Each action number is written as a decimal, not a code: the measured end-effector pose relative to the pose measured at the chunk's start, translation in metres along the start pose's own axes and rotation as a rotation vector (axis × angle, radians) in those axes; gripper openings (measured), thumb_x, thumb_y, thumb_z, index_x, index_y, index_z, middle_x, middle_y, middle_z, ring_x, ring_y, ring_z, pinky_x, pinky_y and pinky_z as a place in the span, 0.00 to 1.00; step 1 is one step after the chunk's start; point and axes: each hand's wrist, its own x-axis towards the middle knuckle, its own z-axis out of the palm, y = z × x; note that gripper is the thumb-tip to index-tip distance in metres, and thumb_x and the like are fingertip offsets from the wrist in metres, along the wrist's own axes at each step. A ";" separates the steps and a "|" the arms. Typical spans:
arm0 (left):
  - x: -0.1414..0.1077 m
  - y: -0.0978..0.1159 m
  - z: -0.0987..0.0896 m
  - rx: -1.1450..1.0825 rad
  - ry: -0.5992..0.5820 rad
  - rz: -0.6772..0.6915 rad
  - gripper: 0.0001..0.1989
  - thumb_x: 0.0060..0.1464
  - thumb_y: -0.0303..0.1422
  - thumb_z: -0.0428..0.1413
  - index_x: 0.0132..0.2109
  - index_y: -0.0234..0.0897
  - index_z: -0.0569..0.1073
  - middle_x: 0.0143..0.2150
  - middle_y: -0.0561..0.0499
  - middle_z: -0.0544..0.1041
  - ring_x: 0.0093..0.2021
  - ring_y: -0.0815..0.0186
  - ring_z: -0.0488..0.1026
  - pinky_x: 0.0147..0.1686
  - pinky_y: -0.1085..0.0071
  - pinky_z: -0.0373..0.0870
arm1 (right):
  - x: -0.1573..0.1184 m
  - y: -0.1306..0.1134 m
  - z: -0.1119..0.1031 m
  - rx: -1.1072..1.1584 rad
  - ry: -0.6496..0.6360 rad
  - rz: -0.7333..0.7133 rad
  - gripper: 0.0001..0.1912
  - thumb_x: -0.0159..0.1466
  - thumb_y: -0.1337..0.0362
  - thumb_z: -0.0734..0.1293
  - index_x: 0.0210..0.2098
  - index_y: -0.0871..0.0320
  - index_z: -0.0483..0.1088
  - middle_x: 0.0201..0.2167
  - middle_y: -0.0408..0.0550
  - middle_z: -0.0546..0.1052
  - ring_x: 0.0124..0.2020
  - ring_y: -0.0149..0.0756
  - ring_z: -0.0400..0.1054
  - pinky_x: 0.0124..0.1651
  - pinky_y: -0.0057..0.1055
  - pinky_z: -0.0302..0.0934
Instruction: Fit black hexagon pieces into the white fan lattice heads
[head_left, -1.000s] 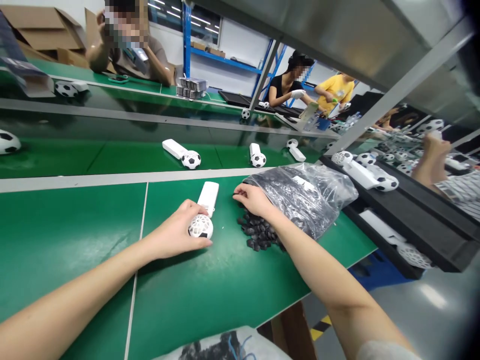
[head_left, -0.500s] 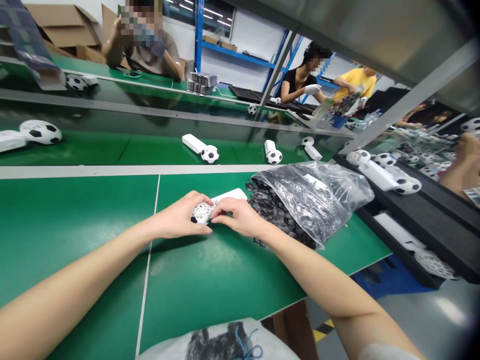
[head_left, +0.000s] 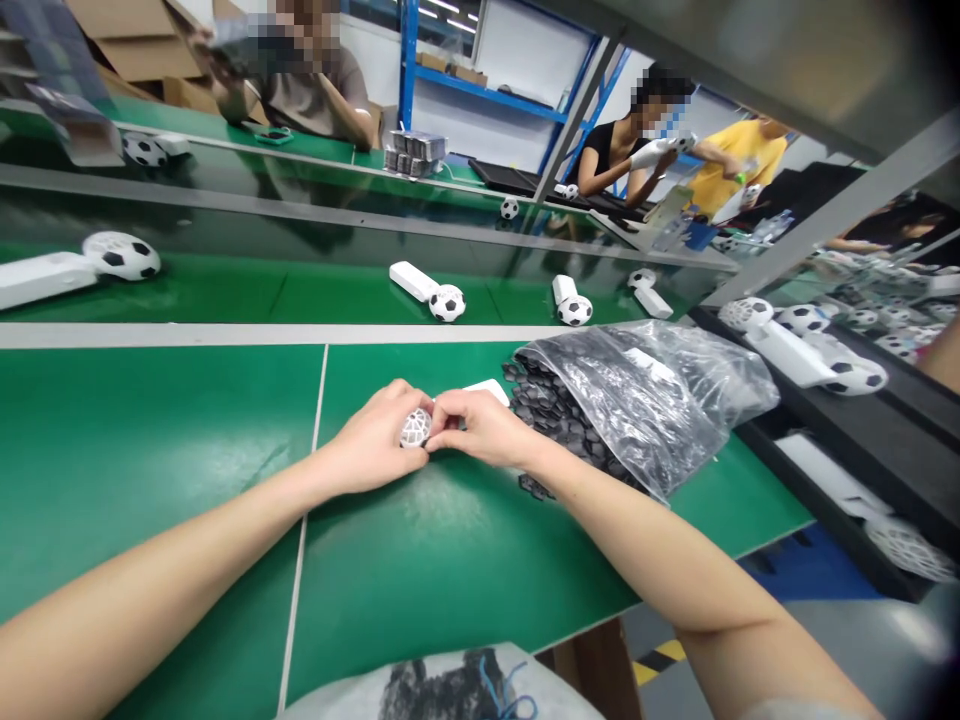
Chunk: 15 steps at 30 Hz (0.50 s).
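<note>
My left hand [head_left: 385, 437] is closed around the ball-shaped head of a white handheld fan [head_left: 415, 428]. The head has a white lattice like a soccer ball, and the fan's white handle [head_left: 491, 390] shows behind my right hand. With thumb and forefinger pinched, my right hand [head_left: 478, 428] touches the right edge of the ball. Whatever lies between those fingertips is hidden. Just right of it, a clear plastic bag [head_left: 637, 400] lies on its side, with many small black pieces [head_left: 559, 425] spilling from its mouth.
More soccer-ball fans [head_left: 447, 302] lie on the green strip beyond the pale rail [head_left: 225, 337]. Black trays [head_left: 825, 420] with fans stand at the right. Several co-workers sit or stand across the line. A slanted metal post [head_left: 795, 230] rises at the right.
My left hand has closed further round the ball, and my right fingertips press nearer to its edge. The view has shifted slightly. A co-worker opposite now holds up a ball-headed fan.
</note>
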 end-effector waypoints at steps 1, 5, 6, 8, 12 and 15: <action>-0.001 0.001 0.000 0.005 0.010 0.008 0.12 0.43 0.32 0.54 0.39 0.37 0.67 0.39 0.49 0.64 0.42 0.58 0.65 0.42 0.62 0.64 | -0.001 0.001 0.001 -0.001 0.000 0.002 0.07 0.52 0.68 0.71 0.23 0.60 0.67 0.23 0.39 0.69 0.26 0.27 0.62 0.31 0.23 0.54; -0.004 0.003 -0.001 -0.015 0.018 0.023 0.14 0.43 0.30 0.56 0.40 0.37 0.67 0.39 0.49 0.65 0.43 0.59 0.64 0.44 0.63 0.64 | -0.003 0.005 0.003 0.018 0.015 0.016 0.07 0.54 0.67 0.70 0.23 0.60 0.67 0.23 0.39 0.69 0.25 0.28 0.61 0.30 0.24 0.54; -0.004 0.003 -0.001 -0.022 0.014 0.022 0.14 0.42 0.30 0.56 0.40 0.38 0.67 0.39 0.49 0.65 0.43 0.59 0.64 0.44 0.63 0.64 | -0.003 0.006 0.004 0.027 0.016 0.026 0.07 0.54 0.67 0.69 0.23 0.60 0.67 0.23 0.39 0.69 0.25 0.27 0.61 0.30 0.24 0.54; -0.005 0.003 -0.002 -0.020 0.011 0.017 0.14 0.43 0.30 0.56 0.40 0.38 0.67 0.40 0.50 0.65 0.43 0.60 0.64 0.43 0.64 0.64 | -0.003 0.006 0.004 0.039 0.007 0.044 0.06 0.54 0.67 0.69 0.23 0.60 0.67 0.23 0.39 0.69 0.25 0.27 0.61 0.30 0.24 0.54; -0.007 0.004 -0.003 0.007 0.006 0.047 0.13 0.44 0.29 0.55 0.40 0.36 0.66 0.40 0.49 0.65 0.43 0.60 0.64 0.44 0.63 0.63 | -0.003 0.004 0.003 0.029 -0.015 0.053 0.06 0.53 0.67 0.70 0.24 0.60 0.68 0.22 0.39 0.69 0.25 0.27 0.61 0.29 0.23 0.53; -0.005 0.002 -0.004 -0.015 -0.016 0.064 0.14 0.43 0.30 0.56 0.41 0.36 0.66 0.41 0.49 0.64 0.43 0.60 0.64 0.44 0.63 0.63 | -0.001 0.005 0.002 0.046 -0.015 0.059 0.06 0.53 0.66 0.70 0.24 0.60 0.68 0.23 0.39 0.69 0.24 0.26 0.60 0.29 0.23 0.53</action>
